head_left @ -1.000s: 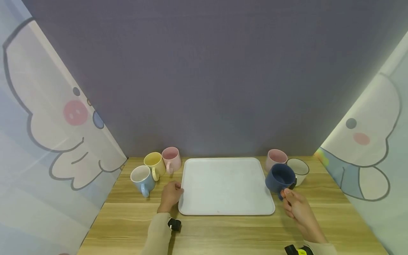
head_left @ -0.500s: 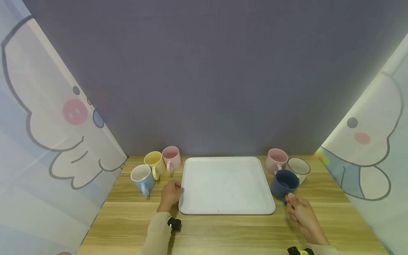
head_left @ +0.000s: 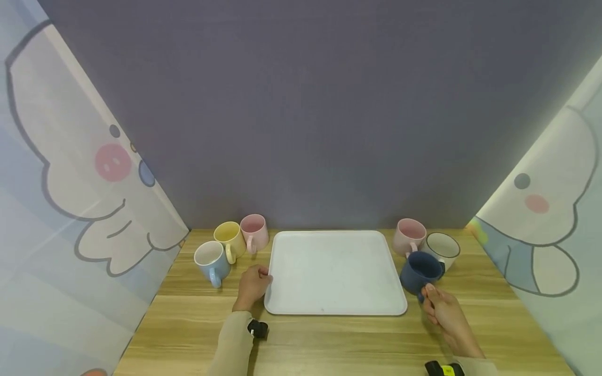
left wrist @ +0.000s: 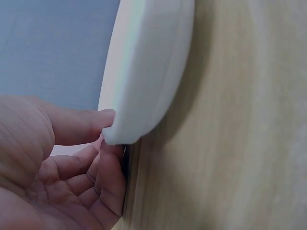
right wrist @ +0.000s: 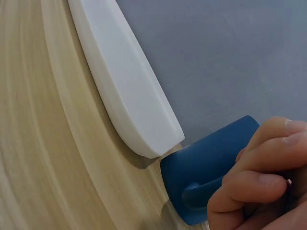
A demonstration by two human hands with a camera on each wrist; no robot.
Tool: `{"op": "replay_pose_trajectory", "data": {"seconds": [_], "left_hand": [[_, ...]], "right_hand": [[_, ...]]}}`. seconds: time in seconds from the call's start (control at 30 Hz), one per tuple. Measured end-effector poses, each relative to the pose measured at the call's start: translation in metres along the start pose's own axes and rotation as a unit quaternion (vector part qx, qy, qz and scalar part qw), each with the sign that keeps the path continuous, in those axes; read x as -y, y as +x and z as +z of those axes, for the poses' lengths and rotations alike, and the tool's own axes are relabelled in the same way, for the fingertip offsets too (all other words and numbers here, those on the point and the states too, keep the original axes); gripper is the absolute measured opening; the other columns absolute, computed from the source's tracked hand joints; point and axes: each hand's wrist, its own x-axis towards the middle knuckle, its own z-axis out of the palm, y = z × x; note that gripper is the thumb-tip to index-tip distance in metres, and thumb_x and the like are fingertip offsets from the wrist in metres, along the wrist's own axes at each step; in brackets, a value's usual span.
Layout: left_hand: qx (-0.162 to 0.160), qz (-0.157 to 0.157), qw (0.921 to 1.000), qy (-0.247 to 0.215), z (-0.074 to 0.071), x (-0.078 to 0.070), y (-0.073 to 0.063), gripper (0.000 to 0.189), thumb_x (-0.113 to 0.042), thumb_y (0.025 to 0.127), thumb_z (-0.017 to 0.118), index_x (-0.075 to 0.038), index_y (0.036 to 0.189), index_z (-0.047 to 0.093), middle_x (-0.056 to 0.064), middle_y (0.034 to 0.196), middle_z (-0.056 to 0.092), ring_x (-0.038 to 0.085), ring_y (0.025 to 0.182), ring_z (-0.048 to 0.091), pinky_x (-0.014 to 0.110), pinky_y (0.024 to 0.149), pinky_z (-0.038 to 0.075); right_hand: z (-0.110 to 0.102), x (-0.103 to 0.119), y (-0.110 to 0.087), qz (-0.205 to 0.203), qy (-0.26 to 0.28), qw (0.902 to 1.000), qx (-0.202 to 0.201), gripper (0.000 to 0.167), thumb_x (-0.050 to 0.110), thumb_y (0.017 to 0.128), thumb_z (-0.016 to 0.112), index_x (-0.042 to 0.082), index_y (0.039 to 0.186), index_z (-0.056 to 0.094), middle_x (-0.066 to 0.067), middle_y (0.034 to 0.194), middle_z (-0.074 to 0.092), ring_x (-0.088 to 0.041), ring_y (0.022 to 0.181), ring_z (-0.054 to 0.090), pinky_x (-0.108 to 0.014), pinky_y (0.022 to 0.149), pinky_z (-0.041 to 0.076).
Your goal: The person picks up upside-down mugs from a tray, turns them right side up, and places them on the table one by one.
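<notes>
A white rectangular tray (head_left: 336, 272) lies on the wooden table. At its left edge my left hand (head_left: 253, 287) pinches the rim, thumb on top and fingers curled below, as the left wrist view shows. My right hand (head_left: 444, 313) grips the handle of a dark blue mug (head_left: 414, 279). That mug stands upright beside the tray's right edge, its base at the table in the right wrist view. Close behind it are a pink mug (head_left: 404, 244) and a white mug with a dark rim (head_left: 449, 259), partly hidden by the blue one.
Left of the tray stand a light blue mug (head_left: 218, 265), a yellow mug (head_left: 237, 244) and another pink mug (head_left: 260, 241). A grey panel (head_left: 301, 115) rises behind the table, with cartoon-printed cloths (head_left: 70, 172) on both sides.
The right hand has brought the dark blue mug down and slightly right, beside the pink and white mugs. Over the last half second it has barely moved. The left hand stays at the tray.
</notes>
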Motion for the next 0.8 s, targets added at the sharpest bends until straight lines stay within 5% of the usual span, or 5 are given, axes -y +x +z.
{"op": "replay_pose_trajectory", "data": {"seconds": [0.8], "left_hand": [[-0.003, 0.006, 0.9995, -0.032, 0.0003, 0.0002, -0.0030, 0.012, -0.008, 0.087, 0.072, 0.000, 0.095, 0.068, 0.009, 0.082, 0.066, 0.019, 0.074, 0.060, 0.031, 0.065, 0.049]], "right_hand": [[0.0015, 0.0023, 0.0000, 0.000, -0.063, 0.9979, -0.015, 0.045, 0.037, 0.113, 0.031, -0.003, 0.118, 0.050, 0.006, 0.063, 0.045, -0.008, 0.052, 0.044, -0.026, 0.053, 0.042]]}}
